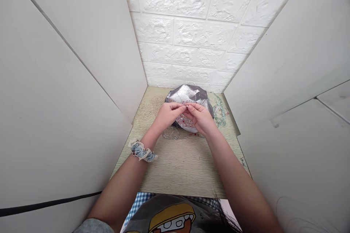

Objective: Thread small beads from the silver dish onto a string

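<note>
Over the open silver-lined bag (pixel 186 93), my left hand (pixel 171 113) and my right hand (pixel 199 114) meet with their fingertips touching. A tiny whitish bead (pixel 187 106) shows between the tips, pinched by my right thumb and finger. The left thumb and finger are closed too, but what they hold is too small to make out. Pink, clear and red beads (pixel 183 121) lie in the bag below my hands. A blue scrunchie with lace edges (pixel 142 151) circles my left wrist.
Green beaded strands (pixel 219 111) lie right of the bag, a clear strand (pixel 171 133) in front of it. Small metallic bits (pixel 242 161) sit near the right edge of the wooden table (pixel 186 167). White panels (pixel 287 80) flank both sides; a white brick-patterned wall (pixel 188 32) stands behind.
</note>
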`<state>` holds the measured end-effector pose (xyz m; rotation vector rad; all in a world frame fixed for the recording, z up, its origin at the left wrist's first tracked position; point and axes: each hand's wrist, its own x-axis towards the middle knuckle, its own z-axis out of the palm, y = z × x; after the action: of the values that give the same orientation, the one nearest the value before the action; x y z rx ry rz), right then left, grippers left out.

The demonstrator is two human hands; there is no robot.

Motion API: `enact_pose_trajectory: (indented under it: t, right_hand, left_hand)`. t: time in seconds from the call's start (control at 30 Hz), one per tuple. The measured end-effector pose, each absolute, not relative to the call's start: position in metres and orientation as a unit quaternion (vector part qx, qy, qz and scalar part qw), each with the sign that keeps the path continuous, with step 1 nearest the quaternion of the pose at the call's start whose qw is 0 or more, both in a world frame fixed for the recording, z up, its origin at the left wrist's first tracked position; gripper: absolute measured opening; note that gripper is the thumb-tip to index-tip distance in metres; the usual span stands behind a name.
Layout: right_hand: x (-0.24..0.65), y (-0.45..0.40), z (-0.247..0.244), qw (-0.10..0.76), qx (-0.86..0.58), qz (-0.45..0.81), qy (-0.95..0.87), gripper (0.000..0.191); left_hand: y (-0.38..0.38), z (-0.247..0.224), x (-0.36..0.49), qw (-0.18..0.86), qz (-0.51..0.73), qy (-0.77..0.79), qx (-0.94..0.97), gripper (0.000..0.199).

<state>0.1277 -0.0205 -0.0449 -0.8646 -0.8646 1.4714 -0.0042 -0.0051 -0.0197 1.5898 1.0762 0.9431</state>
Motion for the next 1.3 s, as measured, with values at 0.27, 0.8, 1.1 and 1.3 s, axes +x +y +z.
enact_pose_trajectory:
  t: [0.27, 0.8, 1.1, 1.3]
  right_hand:
    - [0.127, -0.021, -0.044, 0.56, -0.466, 0.486, -0.482, 0.019]
    - [0.124, -0.03, -0.037, 0.579, -0.471, 0.269, -0.609, 0.011]
    - [0.125, -0.032, -0.035, 0.576, -0.476, 0.213, -0.63, 0.014]
    - [0.128, -0.031, -0.034, 0.585, -0.466, 0.212, -0.63, 0.014]
  left_hand:
    - [-0.002, -0.023, -0.006, 0.509, 0.346, 0.461, 0.639, 0.038]
    - [-0.006, -0.018, -0.006, 0.66, 0.327, 0.393, 0.551, 0.036]
    - [-0.009, -0.014, -0.008, 0.654, 0.328, 0.369, 0.574, 0.038]
    - [-0.009, -0.014, -0.007, 0.651, 0.323, 0.373, 0.577, 0.031]
